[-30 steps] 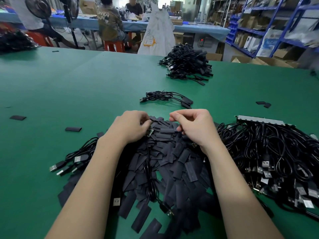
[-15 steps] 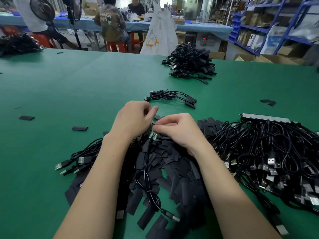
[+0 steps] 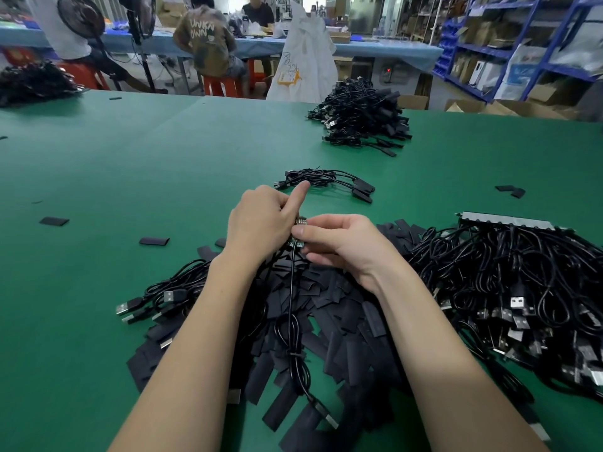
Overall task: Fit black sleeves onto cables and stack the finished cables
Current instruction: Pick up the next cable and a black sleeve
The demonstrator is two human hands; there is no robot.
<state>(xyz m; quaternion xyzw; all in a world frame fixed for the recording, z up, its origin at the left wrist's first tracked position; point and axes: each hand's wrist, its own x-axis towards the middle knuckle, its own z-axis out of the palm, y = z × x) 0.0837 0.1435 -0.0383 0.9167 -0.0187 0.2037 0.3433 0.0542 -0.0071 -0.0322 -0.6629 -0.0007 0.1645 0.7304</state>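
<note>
Both hands are meeting over the green counter (image 3: 130,177); the left hand (image 3: 261,223) and right hand (image 3: 339,243) are pinching the small green circuit-board end (image 3: 297,238) of a thin black cable (image 3: 291,288), its long axis running back toward the wearer.

Sleeve pile (image 3: 326,308) centre; cable heap (image 3: 509,288) right.

The table (image 3: 137,164) is plain dark green. The sleeves (image 3: 339,308) heaped at lower centre are matt black, and so are the loose ones at centre left. The cables (image 3: 509,288) at right are glossy black with silver plug ends showing white inside. The small board (image 3: 297,244) at centre is green with metal pins. At upper right the shelving (image 3: 535,37) is blue with brown boxes. At top the bench (image 3: 375,50) is pale blue, the stools (image 3: 222,86) orange-red, the bag (image 3: 303,60) white, and a shirt (image 3: 204,44) brown with pale lettering.
</note>
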